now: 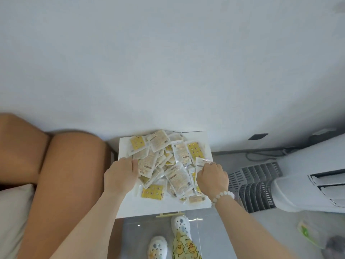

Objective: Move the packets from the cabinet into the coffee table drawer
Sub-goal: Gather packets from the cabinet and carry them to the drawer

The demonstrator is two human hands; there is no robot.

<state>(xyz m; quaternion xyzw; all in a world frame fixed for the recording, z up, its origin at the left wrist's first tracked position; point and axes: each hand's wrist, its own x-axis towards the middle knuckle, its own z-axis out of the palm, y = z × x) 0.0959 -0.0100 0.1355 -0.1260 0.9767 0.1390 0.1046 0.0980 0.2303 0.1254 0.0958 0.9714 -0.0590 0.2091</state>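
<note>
Several small packets (168,165), some yellow and some clear with beige contents, lie in a loose heap on top of a white cabinet (164,204) against the wall. My left hand (121,176) reaches into the heap's left side, its fingertips hidden under the packets. My right hand (212,180), with a bead bracelet on the wrist, is at the heap's right side and its curled fingers grip a clear packet (202,163). No coffee table or drawer is in view.
A tan sofa (56,174) with a grey cushion (13,217) stands left of the cabinet. A grey slatted crate (255,187) and a white appliance (308,174) are on the right. My feet in white clogs (179,225) stand on the grey floor below.
</note>
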